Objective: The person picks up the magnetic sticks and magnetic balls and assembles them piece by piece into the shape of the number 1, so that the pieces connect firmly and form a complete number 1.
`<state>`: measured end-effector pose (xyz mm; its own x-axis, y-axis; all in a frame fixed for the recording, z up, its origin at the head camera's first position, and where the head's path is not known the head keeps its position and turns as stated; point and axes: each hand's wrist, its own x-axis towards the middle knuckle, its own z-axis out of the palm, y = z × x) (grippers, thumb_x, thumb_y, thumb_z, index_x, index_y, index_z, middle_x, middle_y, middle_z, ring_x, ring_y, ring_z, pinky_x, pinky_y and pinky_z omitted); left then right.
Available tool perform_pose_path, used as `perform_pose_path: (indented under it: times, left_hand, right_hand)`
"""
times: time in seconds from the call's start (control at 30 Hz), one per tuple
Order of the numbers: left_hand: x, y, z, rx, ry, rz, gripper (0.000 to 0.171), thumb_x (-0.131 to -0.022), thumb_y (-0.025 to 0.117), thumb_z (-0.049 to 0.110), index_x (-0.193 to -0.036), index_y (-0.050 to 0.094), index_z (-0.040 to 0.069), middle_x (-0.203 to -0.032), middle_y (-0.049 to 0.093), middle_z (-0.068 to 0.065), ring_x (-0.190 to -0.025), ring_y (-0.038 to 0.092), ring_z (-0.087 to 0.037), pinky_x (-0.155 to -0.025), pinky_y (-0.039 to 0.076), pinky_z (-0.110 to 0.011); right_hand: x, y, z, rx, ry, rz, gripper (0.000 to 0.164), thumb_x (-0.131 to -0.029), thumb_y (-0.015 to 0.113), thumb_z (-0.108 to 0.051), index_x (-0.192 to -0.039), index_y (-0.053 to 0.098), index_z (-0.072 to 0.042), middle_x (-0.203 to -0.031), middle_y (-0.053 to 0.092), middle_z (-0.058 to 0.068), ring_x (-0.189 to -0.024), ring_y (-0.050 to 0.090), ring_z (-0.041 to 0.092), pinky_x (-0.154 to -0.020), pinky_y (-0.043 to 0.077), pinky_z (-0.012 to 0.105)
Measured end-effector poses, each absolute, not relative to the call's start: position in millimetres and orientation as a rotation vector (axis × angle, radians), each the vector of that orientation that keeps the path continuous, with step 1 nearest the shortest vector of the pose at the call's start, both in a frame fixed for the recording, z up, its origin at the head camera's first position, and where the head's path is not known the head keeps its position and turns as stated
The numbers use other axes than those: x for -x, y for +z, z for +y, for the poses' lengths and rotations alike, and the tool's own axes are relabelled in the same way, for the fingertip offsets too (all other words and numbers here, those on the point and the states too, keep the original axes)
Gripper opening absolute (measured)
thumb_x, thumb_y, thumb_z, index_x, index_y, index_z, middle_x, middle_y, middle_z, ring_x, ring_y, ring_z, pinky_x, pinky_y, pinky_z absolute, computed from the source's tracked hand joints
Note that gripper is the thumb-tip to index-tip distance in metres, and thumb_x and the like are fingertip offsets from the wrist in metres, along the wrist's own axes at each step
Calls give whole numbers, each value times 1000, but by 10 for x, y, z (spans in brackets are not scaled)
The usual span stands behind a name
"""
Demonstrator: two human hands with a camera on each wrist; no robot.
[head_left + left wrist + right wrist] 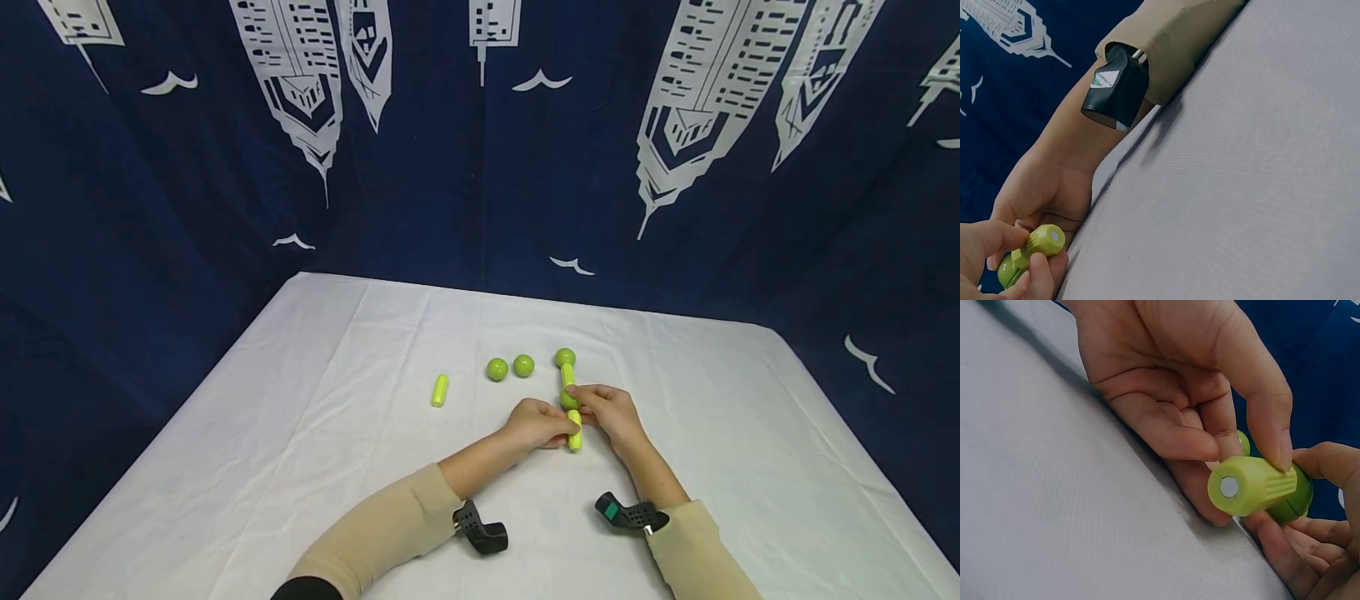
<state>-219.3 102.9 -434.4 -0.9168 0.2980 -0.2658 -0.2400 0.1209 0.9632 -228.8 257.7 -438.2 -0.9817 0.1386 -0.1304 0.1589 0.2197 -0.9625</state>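
Tan sleeves (pixel 393 529); black wrist cameras (pixel 486 536), one green-marked.

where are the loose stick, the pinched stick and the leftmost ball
Loose stick (pixel 439 390): head view, middle of its side.
Pinched stick (pixel 1260 486): right wrist view, on its side.
Leftmost ball (pixel 497 369): head view, middle of its surface.

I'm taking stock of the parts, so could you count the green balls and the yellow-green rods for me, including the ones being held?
Green balls: 4
Yellow-green rods: 3
Total: 7
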Motion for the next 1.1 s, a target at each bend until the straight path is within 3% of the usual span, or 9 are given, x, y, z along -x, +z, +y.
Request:
perform_pose_path:
  times: [1.1]
  left_hand:
    - [2248,-4379,1062,-7,1872,2014,10,-81,76,8,-83,69,1,-69,66,-3,-56,60,-5,-59,54,-18]
  right_hand:
    - [2289,-4368,2560,-310,-1911,2441,47,-92,68,-26,-116,61,14,-93,68,4,-75,64,6,-67,55,20]
